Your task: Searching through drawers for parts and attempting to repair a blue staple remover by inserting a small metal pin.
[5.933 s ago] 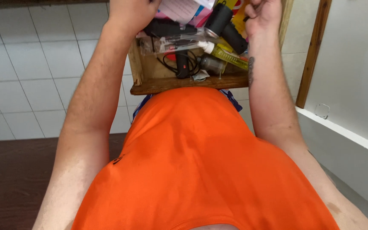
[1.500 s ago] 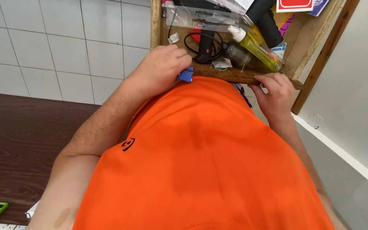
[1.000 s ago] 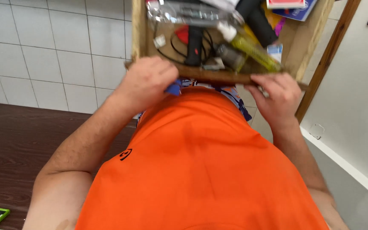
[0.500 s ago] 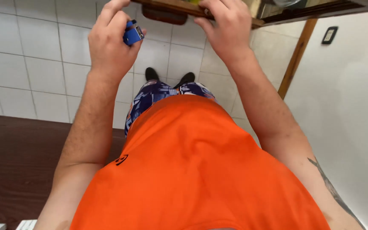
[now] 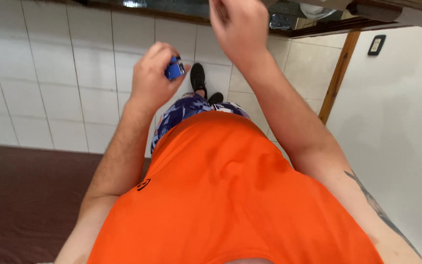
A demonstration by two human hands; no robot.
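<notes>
My left hand (image 5: 155, 78) is raised in front of me, fingers curled around a small blue object (image 5: 174, 68) pinched near the fingertips. My right hand (image 5: 238, 27) is higher, near the top edge of the view, its fingers partly cut off; I cannot tell whether it holds anything. Below both arms I see my orange shirt (image 5: 230, 195), patterned blue shorts (image 5: 186, 110) and black shoes (image 5: 199, 78) on the white tiled floor (image 5: 50, 88).
A dark brown surface (image 5: 20, 195) lies at lower left. A wooden post (image 5: 338, 76) stands by a white wall (image 5: 401, 127) with a socket (image 5: 376, 45). A dark wooden edge (image 5: 328, 30) runs along the top.
The wooden box of items that both hands held has left the view. My left hand has dropped lower with the blue object; my right hand stays up near the top edge.
</notes>
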